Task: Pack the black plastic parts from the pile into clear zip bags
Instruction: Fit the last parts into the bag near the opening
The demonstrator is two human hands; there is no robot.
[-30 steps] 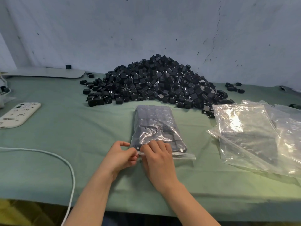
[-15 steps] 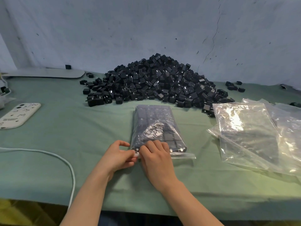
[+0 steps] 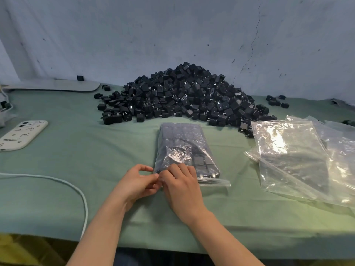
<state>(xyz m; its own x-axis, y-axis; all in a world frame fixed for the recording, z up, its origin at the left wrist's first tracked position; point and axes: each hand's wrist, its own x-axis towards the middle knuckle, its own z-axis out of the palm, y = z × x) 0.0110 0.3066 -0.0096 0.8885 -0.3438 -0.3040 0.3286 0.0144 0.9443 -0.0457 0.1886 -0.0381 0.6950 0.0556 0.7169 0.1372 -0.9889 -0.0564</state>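
A: Status, near end first?

B: Both hands are together at the table's front, on the near-left corner of the filled bag (image 3: 184, 148). The left hand (image 3: 137, 182) pinches that corner between thumb and forefinger. The right hand (image 3: 180, 186) has its fingers curled down over the zip edge (image 3: 215, 182) right beside it. Its thumb is hidden, so I read it as a pinch.

A: Any change over the last second?

B: Very little. The right hand has crept left along the zip, toward the left hand and the corner. The bag hasn't shifted.

A: Meaning?

B: I think they're seating the seal at the corner, which is where a zip run starts. The stretch to the right of the hands looks loose. I can't tell if any of it is closed.

A: And the bag itself?

B: It lies flat on the green cloth (image 3: 96, 150), mouth toward the person, with black parts in rows inside. It looks full.

A: Further out?

B: To the left, a white cable (image 3: 76, 189) and a white phone case (image 3: 21, 135). To the right, a stack of empty zip bags (image 3: 292, 156). At the back, against the wall, the pile (image 3: 184, 96) of black parts is still big, with a few strays (image 3: 276, 100) off to its right. Lots of bags still to fill.
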